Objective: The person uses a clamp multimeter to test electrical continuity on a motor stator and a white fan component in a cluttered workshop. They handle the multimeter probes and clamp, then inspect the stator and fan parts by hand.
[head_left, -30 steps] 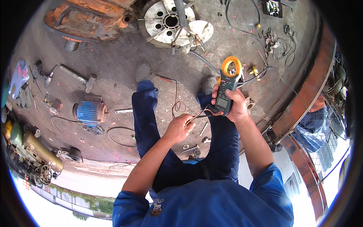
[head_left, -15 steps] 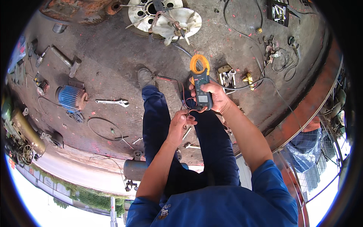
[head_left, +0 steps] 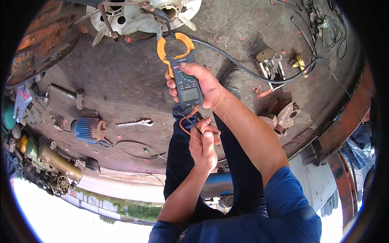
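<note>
My right hand (head_left: 204,83) is wrapped round a dark grey clamp meter (head_left: 189,86), its thumb on the upper body near the dial. The yellow jaw (head_left: 187,40) at the far end stands parted, with a gap at its top. A thick black cable (head_left: 227,56) runs beside the jaw tip; I cannot tell whether it passes through. Below the meter, my left hand (head_left: 204,150) holds thin test leads, a red lead (head_left: 185,130) and a black one, between thumb and fingers. The leads run up to the meter's lower end.
White finned metal parts (head_left: 142,25) lie beyond the meter, by a rusty orange housing (head_left: 44,40). At left are a hammer (head_left: 73,93), a blue motor (head_left: 86,127) and an adjustable wrench (head_left: 135,122). Rightward sit a tool tray (head_left: 265,67), a brass fitting (head_left: 299,62) and rusty metal pieces (head_left: 281,117).
The clamp meter has moved left and away from me, close to the white parts, and its jaw has opened. My left hand has turned and stays on the leads. The view has shifted.
</note>
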`<state>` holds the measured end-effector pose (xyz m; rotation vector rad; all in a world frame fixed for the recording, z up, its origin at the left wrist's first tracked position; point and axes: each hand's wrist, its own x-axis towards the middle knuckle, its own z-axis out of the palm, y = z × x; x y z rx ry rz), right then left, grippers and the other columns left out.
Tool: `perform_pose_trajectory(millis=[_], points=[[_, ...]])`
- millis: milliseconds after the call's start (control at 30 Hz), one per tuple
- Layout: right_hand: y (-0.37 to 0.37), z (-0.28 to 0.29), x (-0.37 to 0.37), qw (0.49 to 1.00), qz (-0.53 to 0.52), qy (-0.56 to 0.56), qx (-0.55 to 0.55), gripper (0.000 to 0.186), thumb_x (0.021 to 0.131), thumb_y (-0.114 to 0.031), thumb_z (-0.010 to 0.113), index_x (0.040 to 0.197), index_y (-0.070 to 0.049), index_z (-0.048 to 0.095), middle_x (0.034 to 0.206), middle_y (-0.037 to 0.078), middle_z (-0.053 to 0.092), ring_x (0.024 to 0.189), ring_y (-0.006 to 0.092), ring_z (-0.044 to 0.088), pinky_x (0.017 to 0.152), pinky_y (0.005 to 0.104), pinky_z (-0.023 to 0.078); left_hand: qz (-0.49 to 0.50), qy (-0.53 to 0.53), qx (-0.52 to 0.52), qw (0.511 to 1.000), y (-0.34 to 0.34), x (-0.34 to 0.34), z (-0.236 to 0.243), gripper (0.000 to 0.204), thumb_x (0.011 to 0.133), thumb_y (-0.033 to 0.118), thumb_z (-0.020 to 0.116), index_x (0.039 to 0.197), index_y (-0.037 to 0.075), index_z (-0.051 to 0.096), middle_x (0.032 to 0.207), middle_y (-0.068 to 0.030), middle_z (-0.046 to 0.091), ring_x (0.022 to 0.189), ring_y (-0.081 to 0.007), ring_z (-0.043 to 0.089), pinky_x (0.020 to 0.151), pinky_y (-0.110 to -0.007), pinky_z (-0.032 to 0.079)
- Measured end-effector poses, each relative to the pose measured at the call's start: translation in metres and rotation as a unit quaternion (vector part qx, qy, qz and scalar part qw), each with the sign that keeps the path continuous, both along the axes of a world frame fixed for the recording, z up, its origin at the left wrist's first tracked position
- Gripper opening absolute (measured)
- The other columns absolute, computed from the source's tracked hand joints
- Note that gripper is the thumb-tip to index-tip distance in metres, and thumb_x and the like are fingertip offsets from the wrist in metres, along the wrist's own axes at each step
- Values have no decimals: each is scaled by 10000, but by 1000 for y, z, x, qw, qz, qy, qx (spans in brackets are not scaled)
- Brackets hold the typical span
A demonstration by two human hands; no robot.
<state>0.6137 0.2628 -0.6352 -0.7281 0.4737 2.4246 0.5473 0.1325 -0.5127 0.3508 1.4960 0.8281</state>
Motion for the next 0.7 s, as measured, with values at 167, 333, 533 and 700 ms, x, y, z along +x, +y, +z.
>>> perform_pose_trajectory(millis=[167,333,533,700], points=[[12,-15,-10,999,-46,25,-9,506,908,-481,622,1103,-14,609,922,60,622,803,185,625,700,344,556,-10,58,65,996,9,2,-11,600,1033,403,544,1373,-73,408,1067,-128,611,934,-169,592,910,-331,467],[21,-18,-12,996,-60,45,-38,508,909,-485,622,1093,-12,611,911,66,621,783,194,623,699,354,557,-29,88,59,994,15,8,-14,735,994,492,566,1384,-100,371,1099,-137,619,1021,-203,593,1002,-386,410],[21,-21,-12,994,-76,70,-42,501,912,-473,622,1097,-8,597,899,66,607,793,202,606,697,361,542,-43,106,46,992,20,9,-13,728,992,507,556,1364,-98,402,1102,-139,619,1031,-209,584,1000,-383,403],[22,-17,-9,990,-106,80,-52,497,907,-472,624,1091,-11,586,892,63,593,794,200,589,691,359,521,-45,106,51,992,22,9,-14,699,1002,493,546,1355,-98,420,1109,-142,617,1041,-217,579,987,-387,415]])
